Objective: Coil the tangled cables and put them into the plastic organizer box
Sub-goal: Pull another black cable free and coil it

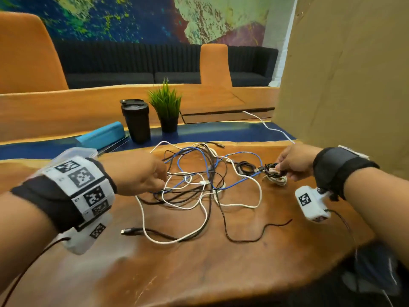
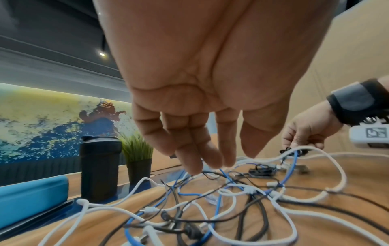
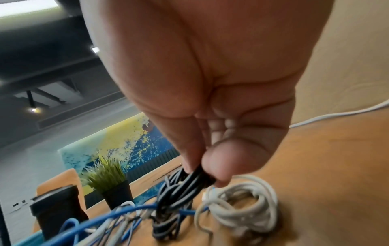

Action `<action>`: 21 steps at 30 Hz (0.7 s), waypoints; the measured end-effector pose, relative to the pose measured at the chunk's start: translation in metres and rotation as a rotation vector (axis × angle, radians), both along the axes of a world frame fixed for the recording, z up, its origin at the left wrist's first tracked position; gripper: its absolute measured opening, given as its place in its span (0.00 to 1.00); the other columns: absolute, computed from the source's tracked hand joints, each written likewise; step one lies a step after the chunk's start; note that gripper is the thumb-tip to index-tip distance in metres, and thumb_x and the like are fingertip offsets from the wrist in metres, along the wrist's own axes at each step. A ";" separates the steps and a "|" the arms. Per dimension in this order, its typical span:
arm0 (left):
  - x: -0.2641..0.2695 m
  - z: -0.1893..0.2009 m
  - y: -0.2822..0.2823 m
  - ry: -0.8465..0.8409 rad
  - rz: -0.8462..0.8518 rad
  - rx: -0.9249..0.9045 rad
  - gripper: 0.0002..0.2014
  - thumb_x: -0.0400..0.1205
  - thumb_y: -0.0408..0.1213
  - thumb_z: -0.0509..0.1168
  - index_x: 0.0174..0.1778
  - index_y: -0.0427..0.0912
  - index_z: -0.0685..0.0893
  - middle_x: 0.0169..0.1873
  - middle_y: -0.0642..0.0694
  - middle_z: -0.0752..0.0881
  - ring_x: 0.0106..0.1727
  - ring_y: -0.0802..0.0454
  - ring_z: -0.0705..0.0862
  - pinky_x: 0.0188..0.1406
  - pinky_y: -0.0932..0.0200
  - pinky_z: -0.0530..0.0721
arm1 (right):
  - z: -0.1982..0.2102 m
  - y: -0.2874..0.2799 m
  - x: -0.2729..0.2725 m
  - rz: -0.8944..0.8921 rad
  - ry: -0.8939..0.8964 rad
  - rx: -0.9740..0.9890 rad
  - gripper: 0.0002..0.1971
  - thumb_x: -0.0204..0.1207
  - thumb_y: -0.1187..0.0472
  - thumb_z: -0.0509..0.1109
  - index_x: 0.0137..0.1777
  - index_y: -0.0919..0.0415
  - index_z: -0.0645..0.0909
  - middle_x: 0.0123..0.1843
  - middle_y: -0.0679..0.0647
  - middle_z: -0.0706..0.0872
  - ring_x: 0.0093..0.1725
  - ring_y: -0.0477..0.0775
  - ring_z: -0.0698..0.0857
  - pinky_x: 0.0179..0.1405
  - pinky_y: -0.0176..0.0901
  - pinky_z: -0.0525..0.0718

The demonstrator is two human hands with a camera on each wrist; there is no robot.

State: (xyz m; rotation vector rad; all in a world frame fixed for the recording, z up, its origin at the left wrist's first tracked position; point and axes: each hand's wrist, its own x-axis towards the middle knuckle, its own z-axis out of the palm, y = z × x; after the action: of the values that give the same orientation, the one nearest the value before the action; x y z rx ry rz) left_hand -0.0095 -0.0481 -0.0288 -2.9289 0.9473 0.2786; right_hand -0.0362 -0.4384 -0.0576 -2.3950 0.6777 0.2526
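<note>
A tangle of white, blue and black cables (image 1: 199, 185) sprawls over the wooden tabletop (image 1: 199, 273), just in front of the black tumbler (image 1: 136, 120); its loops run every way, with no single long axis, though one black plug end (image 1: 130, 231) points left on the near side. The left hand (image 1: 137, 171) hovers over the tangle's left edge, fingers (image 2: 189, 159) straight and relaxed, tips at a thin black strand — its grip is loose, holding nothing. The right hand (image 1: 294, 161), well right of the tumbler, pinches a black coiled bundle (image 3: 179, 191) between thumb and fingers. Only the right wrist view shows a white coil (image 3: 242, 208) lying flat beside that bundle. A clear plastic box (image 1: 84, 151) sits left of the tumbler, mostly hidden behind the left wrist — its contents cannot be seen.
</note>
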 end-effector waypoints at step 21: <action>0.026 -0.049 -0.069 -0.048 -0.052 0.100 0.07 0.86 0.41 0.61 0.55 0.46 0.81 0.58 0.43 0.83 0.57 0.41 0.83 0.48 0.51 0.80 | 0.013 0.022 0.007 0.141 0.040 -0.496 0.11 0.78 0.59 0.71 0.38 0.65 0.89 0.33 0.59 0.92 0.32 0.58 0.90 0.38 0.50 0.91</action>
State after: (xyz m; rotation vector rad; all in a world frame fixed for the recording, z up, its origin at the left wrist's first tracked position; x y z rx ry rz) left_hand 0.0165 -0.1171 -0.0779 -2.8036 0.9718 0.2446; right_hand -0.0291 -0.4166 -0.0450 -2.9246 0.6469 0.2091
